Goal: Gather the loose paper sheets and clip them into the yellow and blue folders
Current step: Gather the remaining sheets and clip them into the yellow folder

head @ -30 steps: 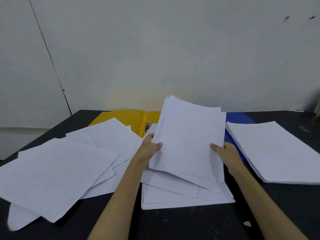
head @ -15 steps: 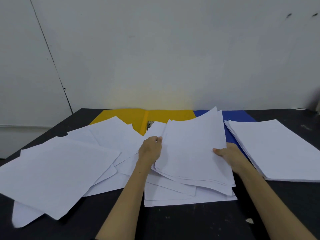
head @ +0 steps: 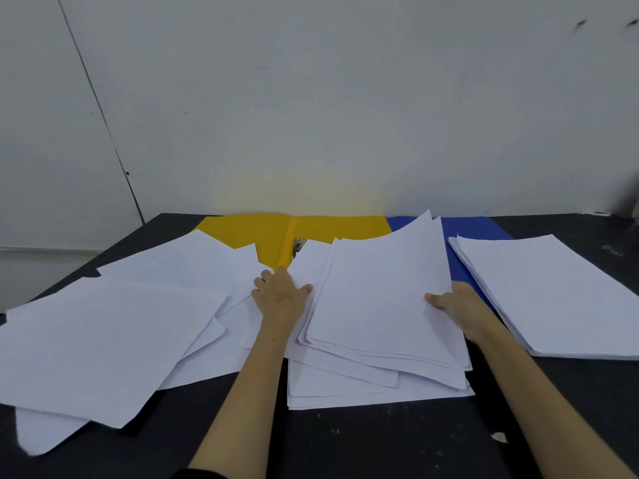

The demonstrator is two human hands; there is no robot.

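A person's two bare hands worked over a dark, speckled desk [head: 345, 444] strewn with white paper, seen from a head-worn camera. The right hand [head: 460, 307] held the right edge of a loose bundle of white paper sheets [head: 380, 299], its thumb lying on top of the bundle and its fingers hidden beneath, so that grip was grasping the paper. The bundle's far corner curled upward while its near edges rested fanned on a flatter pile of white sheets [head: 363, 392] lying on the desk. The left hand [head: 280, 295] lay palm down, its fingers spread and relaxed, on the paper at the bundle's left edge, its grip released and pressing rather than clasping. To the left, large scattered white sheets [head: 114, 333] overlapped one another at odd angles across the desk. At the back, against a pale wall [head: 311, 98], an open yellow folder [head: 262, 233] lay flat, its metal clip [head: 299, 244] just visible near the spine, partly covered by paper. Beside it on the right lay a blue folder [head: 484, 228], largely hidden under the raised bundle and a neat stack of white paper [head: 553, 292] at the right. A small white scrap [head: 499, 437] lay near the right forearm.
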